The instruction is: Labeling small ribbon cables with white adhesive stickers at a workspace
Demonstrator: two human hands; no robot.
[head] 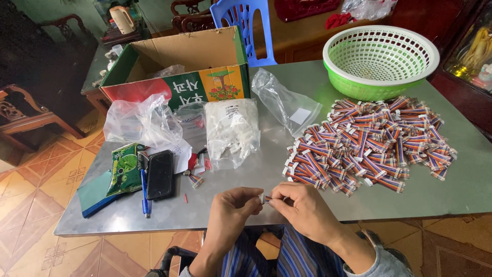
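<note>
Fingertips of left hand [233, 208] and right hand [302, 205] meet, pinching one small wire connector [265, 199] at table edge [154, 218].

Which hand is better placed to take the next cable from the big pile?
Probably the right hand. The pile of coloured cables lies on its side, just ahead of it. The left hand is farther away, and both pinch one small connector piece.

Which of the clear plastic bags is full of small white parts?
The middle bag, below the cardboard box; the other bags look nearly empty.
</note>
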